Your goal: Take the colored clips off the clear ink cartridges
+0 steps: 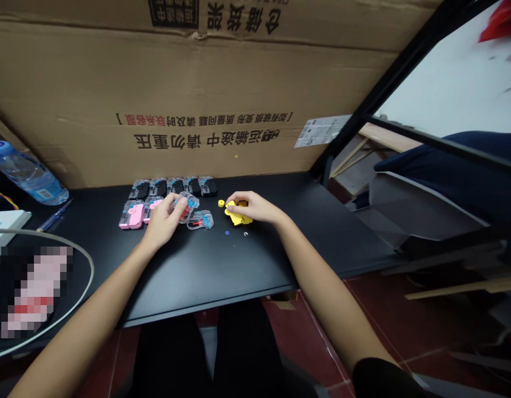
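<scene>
Grips yellow plastic pieces (234, 216) at the black table (197, 271) with the right hand (257, 207), fingers narrow, near a small yellow disc (221, 203). Pinches a clear plastic shell with blue and red parts (191, 203) in the left hand (162, 222). Appears midway through handling parts; calls for steady pinches. Extends both forearms forward, wrists low.

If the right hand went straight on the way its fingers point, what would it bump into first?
Probably the small round yellow piece just ahead of the right hand, though the hand's height above the table is unclear.
</scene>
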A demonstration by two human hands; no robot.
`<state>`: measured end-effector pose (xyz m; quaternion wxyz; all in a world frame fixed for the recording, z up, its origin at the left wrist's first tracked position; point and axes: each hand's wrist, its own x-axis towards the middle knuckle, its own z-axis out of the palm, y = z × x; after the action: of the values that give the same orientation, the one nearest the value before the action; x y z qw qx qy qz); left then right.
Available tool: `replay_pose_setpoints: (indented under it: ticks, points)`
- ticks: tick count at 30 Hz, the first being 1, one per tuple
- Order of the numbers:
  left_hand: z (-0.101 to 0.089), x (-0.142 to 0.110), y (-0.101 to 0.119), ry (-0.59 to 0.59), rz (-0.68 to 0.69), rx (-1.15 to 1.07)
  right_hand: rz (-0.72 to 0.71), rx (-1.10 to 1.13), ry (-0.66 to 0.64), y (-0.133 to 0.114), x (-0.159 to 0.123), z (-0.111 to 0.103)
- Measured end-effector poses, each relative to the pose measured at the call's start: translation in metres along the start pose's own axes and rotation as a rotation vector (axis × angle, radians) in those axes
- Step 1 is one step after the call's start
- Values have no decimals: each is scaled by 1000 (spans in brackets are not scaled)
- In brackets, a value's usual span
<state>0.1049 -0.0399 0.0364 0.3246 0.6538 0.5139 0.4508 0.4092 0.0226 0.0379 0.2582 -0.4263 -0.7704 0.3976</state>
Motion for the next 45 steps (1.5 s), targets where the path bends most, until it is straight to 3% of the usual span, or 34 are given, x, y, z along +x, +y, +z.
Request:
replay_pose_setpoints:
  ticks: [5,10,15,22,32,36,40,45]
  points:
    - [-5,2,0,-87,-4,22,-6,-93,62,11,1,-3]
    - [-11,-5,17,-365,246,189,-81,-194,252,14,4,-1]
    - [-7,-14,21,-540,297,367,-179,-226,346,6,4,2]
    - [-11,-12,17,-422,475,641,-203,-256,354,-1,2,3]
    - [-17,-4,9,-421,492,520,-216,-249,363,-2,3,3]
    - [-14,-6,3,-488,470,499,-212,-253,348,-2,3,5]
    - [-4,-8,-2,-549,449,479,-238,-259,261,0,1,5]
    - [4,-8,-4,-495,437,503,-223,-327,83,5,-1,1]
